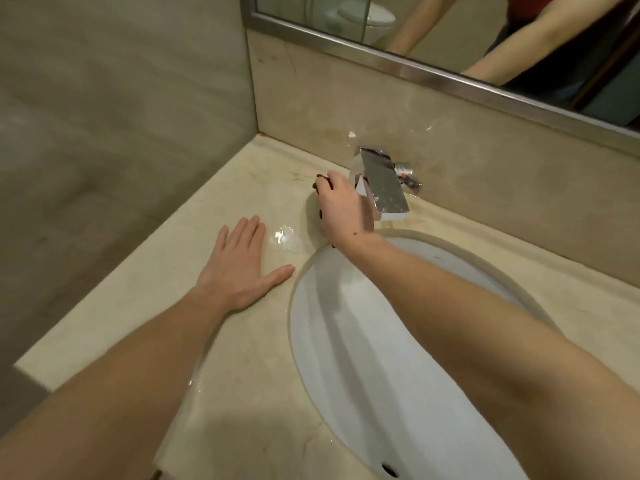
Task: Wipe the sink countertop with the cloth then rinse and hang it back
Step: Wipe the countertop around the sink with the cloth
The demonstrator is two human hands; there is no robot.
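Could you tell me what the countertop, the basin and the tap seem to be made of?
Countertop: likely polished marble or similar stone, beige with faint veining and a glossy reflection near the left hand.
Basin: probably glazed white ceramic, smooth and evenly white.
Tap: chromed metal by its look, mirror-bright and flat-faced, speckled with spots that may be water drops.

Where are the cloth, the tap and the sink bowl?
cloth (319, 179): head view, dark edge peeking past the right hand's fingers.
tap (384, 183): head view, flat chrome top.
sink bowl (349, 327): head view, bare white inner wall.
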